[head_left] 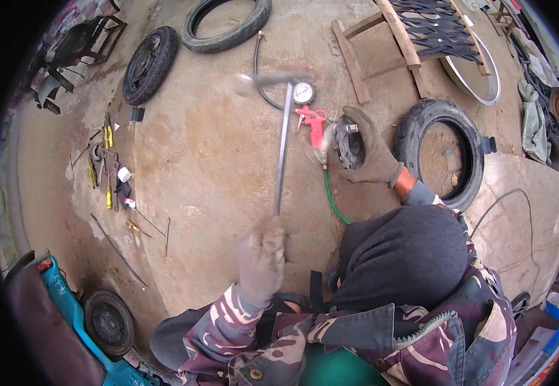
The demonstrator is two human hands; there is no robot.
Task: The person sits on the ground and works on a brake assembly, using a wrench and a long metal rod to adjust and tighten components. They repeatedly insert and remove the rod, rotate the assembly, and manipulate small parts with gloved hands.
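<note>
My left hand [261, 262], in a grey-brown work glove and smeared by motion, is closed around the lower end of a hammer [284, 148]. The hammer has a long shiny metal shaft and stands upright in the picture, its head blurred at the top. My right hand [377, 149], gloved too, grips a round dark part [349, 147], which looks like a brake plate, held on edge with thumb and fingers at its rim. Between the hammer and this part lies a red tyre inflator [314, 123] with a round white gauge [303, 93] and a green hose [333, 196].
A bare tyre [406, 135] lies right of my right hand; another tyre [228, 42] and a wheel [151, 65] are farther off. Several hand tools [109, 132] lie on the left floor. A wooden strapped stool [395, 26] and metal basin [493, 87] stand far right, a teal vehicle [67, 293] lower left.
</note>
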